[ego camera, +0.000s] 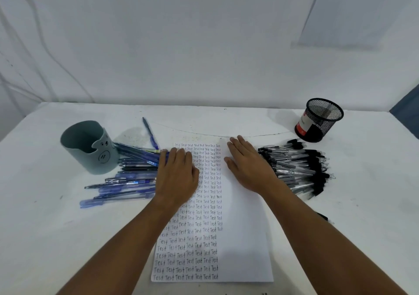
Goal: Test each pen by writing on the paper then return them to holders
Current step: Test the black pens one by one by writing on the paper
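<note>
On the middle of the white table (226,122) lies the paper (240,238), its left half filled with rows of the word "Test". Both hands rest flat on it with fingers straight and holding nothing: the left hand (178,176) over the written upper left part, the right hand (248,165) on the blank upper right part. Just left of the paper a heap of blue pens (127,181) lies scattered on the table, touching the left fingertips. Beside them stands a grey-blue cup (90,147) with a drawn pig face. Right of the paper lies a heap of black pens (299,167), and beyond it, near the table's far edge, a black mesh holder (319,120) stands tilted.
</note>
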